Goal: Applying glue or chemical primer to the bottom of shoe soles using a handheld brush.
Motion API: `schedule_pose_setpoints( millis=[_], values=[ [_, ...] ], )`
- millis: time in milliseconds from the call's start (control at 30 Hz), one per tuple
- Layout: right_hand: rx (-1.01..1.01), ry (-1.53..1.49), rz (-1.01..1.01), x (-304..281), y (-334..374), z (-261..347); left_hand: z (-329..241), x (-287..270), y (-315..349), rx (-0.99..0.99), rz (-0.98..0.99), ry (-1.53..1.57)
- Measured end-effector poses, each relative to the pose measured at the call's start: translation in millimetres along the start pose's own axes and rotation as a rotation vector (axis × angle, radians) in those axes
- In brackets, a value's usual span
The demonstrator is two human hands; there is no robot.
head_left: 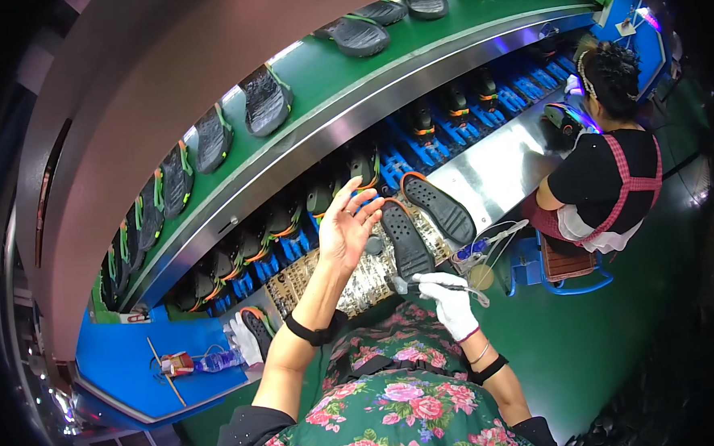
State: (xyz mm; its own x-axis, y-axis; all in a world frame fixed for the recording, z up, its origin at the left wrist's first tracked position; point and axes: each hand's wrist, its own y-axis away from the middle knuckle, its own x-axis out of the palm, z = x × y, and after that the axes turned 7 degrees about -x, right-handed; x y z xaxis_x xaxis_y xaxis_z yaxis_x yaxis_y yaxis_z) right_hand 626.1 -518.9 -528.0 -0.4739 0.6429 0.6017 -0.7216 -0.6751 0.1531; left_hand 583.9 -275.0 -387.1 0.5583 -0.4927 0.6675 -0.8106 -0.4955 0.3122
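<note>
My bare left hand (346,230) is raised with its palm turned up and fingers apart, holding nothing. It hovers just left of a black shoe sole (409,240) with an orange rim and a pattern of holes. A second matching sole (440,210) lies to the right of the first. In a white glove, my right hand (452,305) grips a thin brush (425,284) with a clear tube near it. The brush tip is close to the heel end of the first sole; whether they touch I cannot tell.
Soles lie under a worn, patchy work surface (308,282). Behind it runs a rack of blue holders (394,168) with shoes. Above, a green conveyor (309,72) carries black soles. A co-worker (604,153) sits at right on a stool (565,260). A bottle (219,359) lies on the blue table (121,348).
</note>
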Motion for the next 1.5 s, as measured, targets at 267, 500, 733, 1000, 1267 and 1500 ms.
schedule_pose_setpoints(
  millis=[267,500,733,1000,1267,1500],
  values=[
    [0.034,-0.009,0.035,10.5,-11.4,-1.5,-115.3,-15.1,-53.5,1.130,-0.383,-1.057],
    [0.008,-0.030,0.102,14.6,-17.8,-12.1,-139.0,-32.7,-86.7,0.856,-0.388,-0.936],
    [-0.010,-0.119,0.089,10.7,-27.4,-13.2,-105.2,-35.8,-57.7,1.262,-0.471,-1.594],
    [0.044,-0.161,0.027,10.0,-36.5,-17.3,-100.0,16.3,-86.1,0.898,-0.231,-1.257],
    [0.016,-0.114,0.030,13.2,-53.6,-12.3,-71.7,118.7,-203.5,1.203,-0.300,-1.683],
    [0.052,-0.170,0.027,0.5,-63.9,-2.6,-92.0,199.8,-284.6,0.926,-0.451,-2.092]
  ],
)
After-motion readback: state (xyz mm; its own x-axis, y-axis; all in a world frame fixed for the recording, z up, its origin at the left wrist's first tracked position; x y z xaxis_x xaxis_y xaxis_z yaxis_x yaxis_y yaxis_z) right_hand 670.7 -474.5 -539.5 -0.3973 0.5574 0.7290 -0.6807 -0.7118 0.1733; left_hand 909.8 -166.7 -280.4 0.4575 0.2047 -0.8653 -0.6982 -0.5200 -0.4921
